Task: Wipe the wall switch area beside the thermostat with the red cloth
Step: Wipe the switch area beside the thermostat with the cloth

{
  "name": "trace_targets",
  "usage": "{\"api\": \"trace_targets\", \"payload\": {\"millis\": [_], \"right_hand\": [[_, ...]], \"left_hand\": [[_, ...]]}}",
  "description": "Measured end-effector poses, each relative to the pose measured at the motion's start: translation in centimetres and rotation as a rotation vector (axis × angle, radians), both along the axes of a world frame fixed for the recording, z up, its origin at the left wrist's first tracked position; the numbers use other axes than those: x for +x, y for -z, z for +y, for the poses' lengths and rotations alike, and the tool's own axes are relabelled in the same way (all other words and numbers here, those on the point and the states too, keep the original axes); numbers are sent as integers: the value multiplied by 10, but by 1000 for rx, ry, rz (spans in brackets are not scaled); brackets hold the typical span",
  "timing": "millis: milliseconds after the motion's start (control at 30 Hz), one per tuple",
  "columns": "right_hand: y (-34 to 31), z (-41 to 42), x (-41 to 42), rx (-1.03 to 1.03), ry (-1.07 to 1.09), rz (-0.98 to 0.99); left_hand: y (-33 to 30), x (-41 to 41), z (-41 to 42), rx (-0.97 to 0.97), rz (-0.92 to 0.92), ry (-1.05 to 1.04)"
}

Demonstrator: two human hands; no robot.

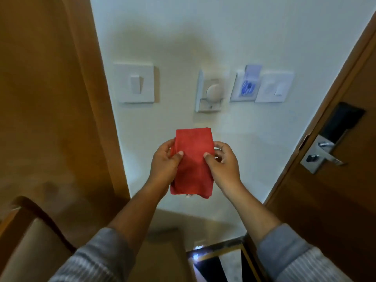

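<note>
Thermostat [211, 92]: blurred; dial markings cannot be read.
Key-card slot [247, 86]: print smeared, illegible.
Red cloth [192, 161]: side edges covered by fingers.
Chair [30, 241]: cut off at the lower left edge.

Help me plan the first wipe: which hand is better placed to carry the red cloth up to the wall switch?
Left, probably. The wall switch sits up and left of the red cloth, on the left hand's side; the right hand would cross over. Both grip it.

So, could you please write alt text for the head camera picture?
Two hands, left hand and right hand, hold a folded red cloth before a white wall. Above it are a light switch, a round thermostat and a card holder.
</note>
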State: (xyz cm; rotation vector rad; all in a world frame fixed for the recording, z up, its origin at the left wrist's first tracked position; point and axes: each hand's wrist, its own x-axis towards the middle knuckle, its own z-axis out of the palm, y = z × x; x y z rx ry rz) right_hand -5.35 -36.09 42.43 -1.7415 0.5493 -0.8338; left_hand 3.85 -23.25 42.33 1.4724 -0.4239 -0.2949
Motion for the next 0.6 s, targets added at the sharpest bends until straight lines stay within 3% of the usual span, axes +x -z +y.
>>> {"api": "trace_targets", "payload": {"millis": [233, 400, 600], "right_hand": [[-43, -73, 10, -106, 142, -239], [-60, -149, 14, -801, 251, -333], [-78, -229, 35, -915, 285, -375]], "left_hand": [[-44, -8, -80, 50, -292, -137], [-70, -9, -151, 145, -456, -224], [-94, 0, -220, 192, -646, -318]]}}
